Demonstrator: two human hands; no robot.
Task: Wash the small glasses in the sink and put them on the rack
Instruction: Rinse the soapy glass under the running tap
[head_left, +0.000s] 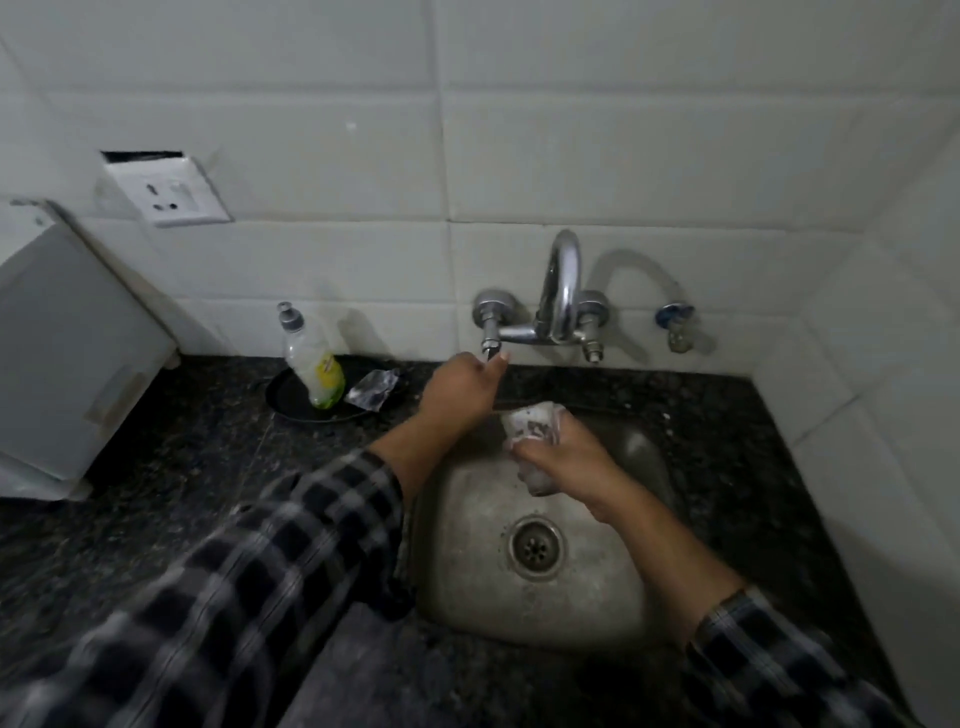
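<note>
The tiled wall (571, 130) filled the upper half of the frame. A dark stone counter (197, 426) ran across the lower half, with a steel sink (467, 571) set into it at centre right. A white box (62, 353) stood at the left edge. No rack appeared anywhere in the view.

The tap (561, 291) was mounted on the wall above the sink, at centre. No stream of water could be made out. A soap bottle (314, 364) stood on a black plate (291, 405) to the left of the tap.

The left hand (462, 384) reached up at centre frame, its fingers curled round the tap handle (488, 345). The right hand (566, 457) was wrapped closely round the small glass (530, 423). It held the glass tilted above the back of the sink basin, just below the spout. The glass looked wet or soapy, though blur prevented certainty.

Risks noted:
- The glass was carried by one hand only. If the surface was soapy, it could slip and strike the steel basin.
- Opening the handle too far could send a hard jet into the tilted glass, splashing the counter and sleeves.
- The glass sat close under the metal spout, so a careless lift could knock its rim.
- With the rack out of view, the carry would be made with wet fingers.
</note>
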